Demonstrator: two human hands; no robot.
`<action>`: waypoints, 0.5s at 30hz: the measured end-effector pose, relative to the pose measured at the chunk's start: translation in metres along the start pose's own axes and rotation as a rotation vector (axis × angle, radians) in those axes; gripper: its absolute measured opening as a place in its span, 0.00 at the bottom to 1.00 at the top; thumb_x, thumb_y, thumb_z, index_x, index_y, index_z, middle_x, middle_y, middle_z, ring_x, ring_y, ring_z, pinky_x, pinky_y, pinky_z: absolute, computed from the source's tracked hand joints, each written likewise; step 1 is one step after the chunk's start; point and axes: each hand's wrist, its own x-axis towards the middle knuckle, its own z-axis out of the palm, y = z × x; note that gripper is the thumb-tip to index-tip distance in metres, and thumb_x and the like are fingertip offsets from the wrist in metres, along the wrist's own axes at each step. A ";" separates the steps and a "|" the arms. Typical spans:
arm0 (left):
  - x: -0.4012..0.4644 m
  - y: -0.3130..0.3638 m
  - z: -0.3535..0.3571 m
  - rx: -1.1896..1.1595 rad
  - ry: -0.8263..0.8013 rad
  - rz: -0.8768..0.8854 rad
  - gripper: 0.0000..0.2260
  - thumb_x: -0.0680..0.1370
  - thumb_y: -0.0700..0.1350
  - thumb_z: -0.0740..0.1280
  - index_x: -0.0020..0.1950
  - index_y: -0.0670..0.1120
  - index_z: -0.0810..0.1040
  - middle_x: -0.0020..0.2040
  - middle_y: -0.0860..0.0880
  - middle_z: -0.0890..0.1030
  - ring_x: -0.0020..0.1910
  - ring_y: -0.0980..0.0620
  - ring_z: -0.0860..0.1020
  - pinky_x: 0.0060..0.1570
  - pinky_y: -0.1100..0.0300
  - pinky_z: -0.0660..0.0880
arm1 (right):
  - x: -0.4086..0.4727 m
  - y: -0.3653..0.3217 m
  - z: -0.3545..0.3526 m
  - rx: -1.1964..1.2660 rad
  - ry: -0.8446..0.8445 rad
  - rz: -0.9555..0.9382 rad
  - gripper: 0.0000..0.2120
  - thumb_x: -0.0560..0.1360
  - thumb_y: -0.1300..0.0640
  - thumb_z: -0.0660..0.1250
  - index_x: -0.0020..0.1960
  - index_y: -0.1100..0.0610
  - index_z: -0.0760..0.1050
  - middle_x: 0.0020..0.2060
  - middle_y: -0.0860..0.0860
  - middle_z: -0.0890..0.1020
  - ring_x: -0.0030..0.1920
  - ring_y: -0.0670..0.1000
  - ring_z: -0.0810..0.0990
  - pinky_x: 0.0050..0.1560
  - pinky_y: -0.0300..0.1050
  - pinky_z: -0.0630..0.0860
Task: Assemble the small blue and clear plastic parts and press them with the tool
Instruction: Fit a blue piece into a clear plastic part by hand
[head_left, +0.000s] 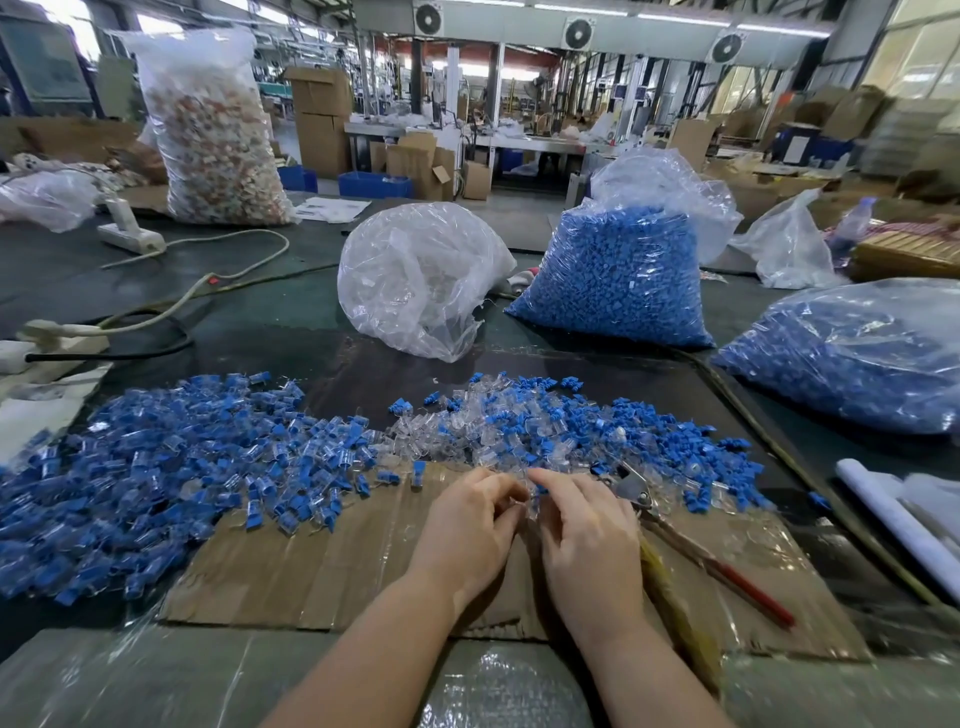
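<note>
1. Fingers of left hand (470, 525) and right hand (582, 525) meet, pinching a small clear part (525, 503); a blue part (540, 490) apparently at the right fingertips, blurred.
2. Hands over a cardboard sheet (322, 577) on the worktop (260, 291).
3. Pliers-type tool (675, 525) lies just right of the right hand.
4. Assembled pile (156, 467) left; loose parts (571, 421) ahead.

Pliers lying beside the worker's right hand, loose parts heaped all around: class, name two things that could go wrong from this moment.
1. The pliers lie half buried in the loose parts pile; reaching for them could scatter pieces.
2. The left hand and right hand pinch a tiny clear piece between them; it could slip and vanish among the assembled pile close by.
</note>
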 end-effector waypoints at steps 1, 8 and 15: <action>0.000 0.000 -0.001 -0.004 -0.003 0.000 0.08 0.77 0.44 0.66 0.54 0.49 0.80 0.47 0.56 0.77 0.46 0.59 0.74 0.48 0.73 0.68 | -0.001 0.000 0.000 0.002 -0.008 -0.001 0.11 0.68 0.59 0.66 0.49 0.54 0.81 0.41 0.48 0.83 0.42 0.52 0.81 0.43 0.49 0.74; 0.000 0.002 -0.003 -0.014 -0.011 -0.002 0.07 0.78 0.44 0.65 0.53 0.48 0.81 0.48 0.54 0.79 0.46 0.59 0.74 0.45 0.75 0.67 | -0.003 0.003 -0.002 0.079 -0.032 0.038 0.12 0.67 0.68 0.73 0.46 0.55 0.79 0.37 0.47 0.82 0.38 0.49 0.80 0.43 0.44 0.69; -0.003 0.002 -0.003 -0.021 -0.040 0.010 0.08 0.76 0.43 0.67 0.54 0.48 0.80 0.47 0.55 0.76 0.47 0.59 0.73 0.48 0.75 0.67 | -0.006 0.006 -0.002 0.163 -0.055 0.085 0.08 0.71 0.67 0.69 0.42 0.55 0.77 0.35 0.47 0.80 0.36 0.48 0.74 0.42 0.44 0.67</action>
